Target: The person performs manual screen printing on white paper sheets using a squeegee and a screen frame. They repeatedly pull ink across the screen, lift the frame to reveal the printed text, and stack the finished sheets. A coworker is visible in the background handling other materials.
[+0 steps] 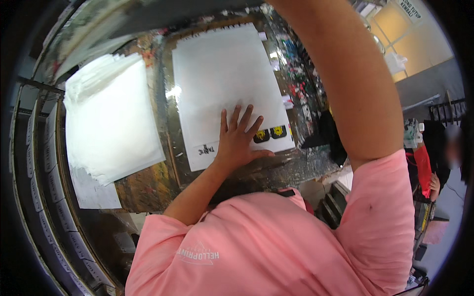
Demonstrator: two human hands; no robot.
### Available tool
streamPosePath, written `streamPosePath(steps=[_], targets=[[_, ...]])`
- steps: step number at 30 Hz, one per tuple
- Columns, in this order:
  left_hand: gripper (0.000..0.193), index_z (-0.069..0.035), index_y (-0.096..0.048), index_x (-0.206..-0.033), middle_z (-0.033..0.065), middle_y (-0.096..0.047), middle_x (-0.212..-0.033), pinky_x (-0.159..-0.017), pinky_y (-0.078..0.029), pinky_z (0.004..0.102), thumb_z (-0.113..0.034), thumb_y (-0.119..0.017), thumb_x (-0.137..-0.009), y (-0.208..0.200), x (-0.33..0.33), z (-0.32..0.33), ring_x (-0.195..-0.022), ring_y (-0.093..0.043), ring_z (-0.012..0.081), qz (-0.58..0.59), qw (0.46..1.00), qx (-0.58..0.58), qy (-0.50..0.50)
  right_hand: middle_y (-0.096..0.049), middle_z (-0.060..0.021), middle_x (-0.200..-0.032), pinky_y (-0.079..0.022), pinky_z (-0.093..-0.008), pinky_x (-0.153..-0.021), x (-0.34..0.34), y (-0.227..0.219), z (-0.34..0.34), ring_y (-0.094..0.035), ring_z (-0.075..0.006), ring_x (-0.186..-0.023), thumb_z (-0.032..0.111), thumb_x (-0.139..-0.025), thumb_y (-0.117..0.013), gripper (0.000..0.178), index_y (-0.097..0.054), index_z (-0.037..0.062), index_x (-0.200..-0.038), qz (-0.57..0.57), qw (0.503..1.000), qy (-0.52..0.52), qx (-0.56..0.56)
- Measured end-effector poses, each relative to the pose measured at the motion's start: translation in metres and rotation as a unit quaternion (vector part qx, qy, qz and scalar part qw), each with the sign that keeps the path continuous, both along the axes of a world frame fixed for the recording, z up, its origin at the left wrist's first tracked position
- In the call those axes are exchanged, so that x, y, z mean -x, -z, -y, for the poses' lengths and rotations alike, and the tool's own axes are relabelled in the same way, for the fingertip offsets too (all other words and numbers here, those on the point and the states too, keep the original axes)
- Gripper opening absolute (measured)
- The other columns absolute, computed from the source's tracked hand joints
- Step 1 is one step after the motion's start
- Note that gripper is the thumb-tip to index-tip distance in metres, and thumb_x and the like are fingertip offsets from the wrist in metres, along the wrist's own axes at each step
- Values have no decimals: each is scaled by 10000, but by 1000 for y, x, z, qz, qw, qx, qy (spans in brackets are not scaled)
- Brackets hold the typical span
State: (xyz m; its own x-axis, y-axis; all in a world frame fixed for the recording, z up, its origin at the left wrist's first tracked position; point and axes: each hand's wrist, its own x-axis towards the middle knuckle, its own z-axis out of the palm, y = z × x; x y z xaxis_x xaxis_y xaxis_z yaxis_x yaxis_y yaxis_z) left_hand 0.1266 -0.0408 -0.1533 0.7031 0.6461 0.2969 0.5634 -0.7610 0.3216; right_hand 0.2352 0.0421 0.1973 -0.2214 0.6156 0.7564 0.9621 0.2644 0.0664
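My left hand (238, 142) lies flat with spread fingers on a large white sheet (217, 69), near its lower edge. Two dark square prints with yellow figures (270, 133) and a small dark lettered mark (204, 149) show along that edge, beside the hand. The sheet rests on a dark, paint-stained worktable (148, 187). My right arm (363, 84) is raised up and across the top right, and its hand lies outside the picture.
A thick, uneven stack of white sheets (113, 118) sits left of the worksheet. Labelled shelving (54, 172) runs along the far left. Paint spatters cover the table's right strip (301, 89). Another person in dark clothing (437, 153) holds something red at the far right.
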Motion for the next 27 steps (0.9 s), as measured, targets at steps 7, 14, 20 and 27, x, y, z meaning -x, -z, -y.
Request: streamPosePath(steps=[7,14,20,27], targets=[[536,39,-595,-1348,75,-716,-1228,-905,-569,314,-90,-827,-882,-141,142,-54,-1099,-682,144,574,727,311,-211,-748,-171,-886,-469,-524,-937,-7,48,22,-713,-342,-816,555,-988,-636,629,-661,-19,-1245,34,999,-23,29],[1074,38,-593,-1479,104,-698,-1248,-1074,-484,440,-394,-1066,-618,-51,193,21,-1167,-644,230,371,801,389,-262,-677,-108,-1102,-469,-504,-879,-29,208,100,-644,-333,-1054,500,-985,-690,391,-760,128,-1087,69,939,-88,326],[1034,-90,-752,-1263,63,-572,-1030,-983,-337,471,-681,-959,-440,5,205,28,-1074,-513,290,38,945,24,-324,-723,-95,-1094,-586,-439,-880,-11,265,126,-670,-322,-1029,411,-801,-865,561,-737,109,-1257,-28,868,-59,492],[1083,-59,-734,-1240,61,-531,-970,-950,-306,460,-715,-939,-403,4,203,25,-995,-484,291,18,950,54,-307,-664,-87,-1125,-580,-456,-823,-29,312,16,-648,-329,-1010,309,-764,-890,579,-693,91,-1263,-22,942,-78,326]])
